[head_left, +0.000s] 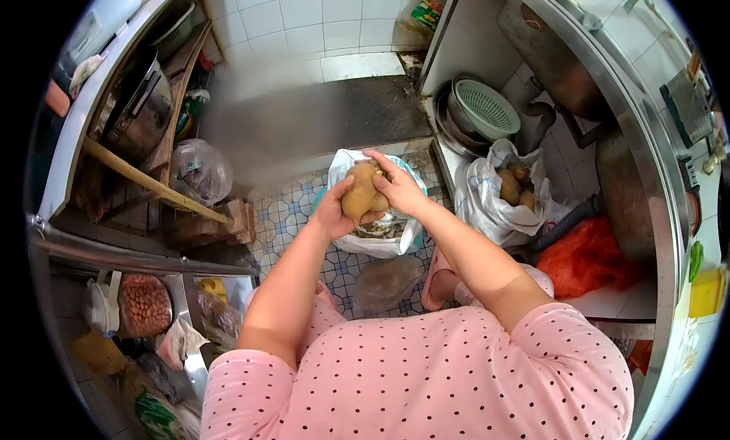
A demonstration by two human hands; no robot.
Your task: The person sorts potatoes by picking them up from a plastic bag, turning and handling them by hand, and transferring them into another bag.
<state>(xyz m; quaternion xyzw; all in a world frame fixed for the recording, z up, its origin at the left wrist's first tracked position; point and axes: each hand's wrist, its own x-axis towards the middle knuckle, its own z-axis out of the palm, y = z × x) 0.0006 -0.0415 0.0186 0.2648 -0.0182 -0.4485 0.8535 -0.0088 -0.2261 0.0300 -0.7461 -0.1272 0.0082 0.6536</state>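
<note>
Both hands hold potatoes point(363, 191) above a bin lined with a white bag point(378, 246). My left hand point(334, 210) wraps round the left side of the potatoes, and my right hand point(398, 188) grips them from the right with its thumb on top. They look like more than one potato pressed together; the exact number is hard to tell. Dark scraps or peelings point(382, 229) lie inside the bin below. To the right, a white plastic bag point(487, 204) stands open with several potatoes point(517, 188) in it.
A green colander point(487, 109) rests in metal basins at the right. Red plastic bag point(589, 261) lies beneath the counter. At the left are a wooden shelf pole point(152, 180) and a large pot point(141, 98). A clear bag point(386, 282) lies on the tiled floor.
</note>
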